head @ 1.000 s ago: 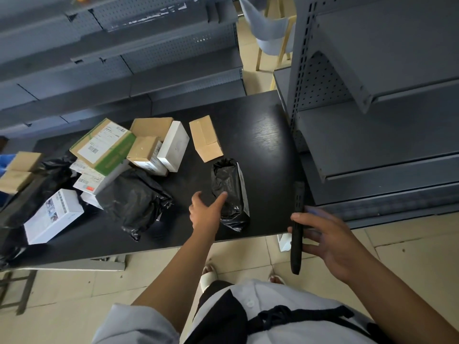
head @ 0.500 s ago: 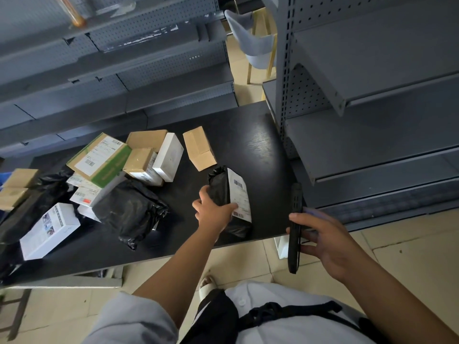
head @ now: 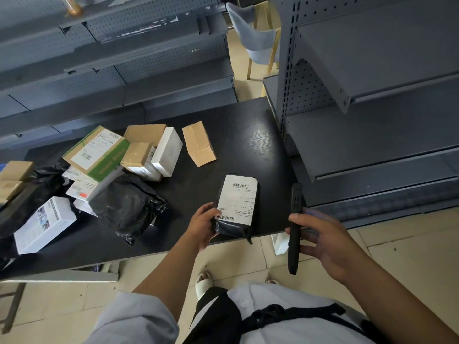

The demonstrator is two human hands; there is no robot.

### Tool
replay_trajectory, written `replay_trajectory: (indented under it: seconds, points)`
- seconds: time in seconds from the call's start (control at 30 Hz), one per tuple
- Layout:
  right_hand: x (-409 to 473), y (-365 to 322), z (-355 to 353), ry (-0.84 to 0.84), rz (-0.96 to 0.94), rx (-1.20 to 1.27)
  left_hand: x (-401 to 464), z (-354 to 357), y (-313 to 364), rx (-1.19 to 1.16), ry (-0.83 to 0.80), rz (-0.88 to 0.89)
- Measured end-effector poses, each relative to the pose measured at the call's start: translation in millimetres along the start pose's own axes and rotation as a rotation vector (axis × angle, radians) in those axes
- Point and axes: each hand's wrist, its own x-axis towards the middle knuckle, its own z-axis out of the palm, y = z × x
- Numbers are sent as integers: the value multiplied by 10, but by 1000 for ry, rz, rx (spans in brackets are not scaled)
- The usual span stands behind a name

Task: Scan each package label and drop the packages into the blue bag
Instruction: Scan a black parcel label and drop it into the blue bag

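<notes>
Boxes (head: 149, 155) crowd table's (head: 238, 135) left; left hand (head: 202, 225) grips labelled package (head: 236, 209), right hand (head: 327, 242) scanner (head: 294, 227).

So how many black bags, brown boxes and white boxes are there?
Black bags: 3, one held in the left hand
Brown boxes: 5
White boxes: 2
Total: 10, not counting the green-edged box or the half-hidden labelled parcels under it.
</notes>
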Motion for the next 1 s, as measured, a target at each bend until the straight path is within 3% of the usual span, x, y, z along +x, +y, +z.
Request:
replay_trajectory:
  seconds: [0.17,0.27,0.37,0.53,0.7,1.0]
  points:
    - [-5,-37,-52,18,-19,1,45,105,-7,225,262,121]
    - [-16,-61,-70,19,-38,0,21,316,135,791,404,320]
    - [-33,-66,-96,20,-43,9,-92,671,210,1278,350,364]
    - [-77,-55,-151,14,-67,29,-82,948,105,1476,350,241]
    - [-90,-8,-220,28,-76,72,57,727,218,1509,149,382]
    - [-152,88,-195,57,-81,130,157,337,704,2233,-247,761]
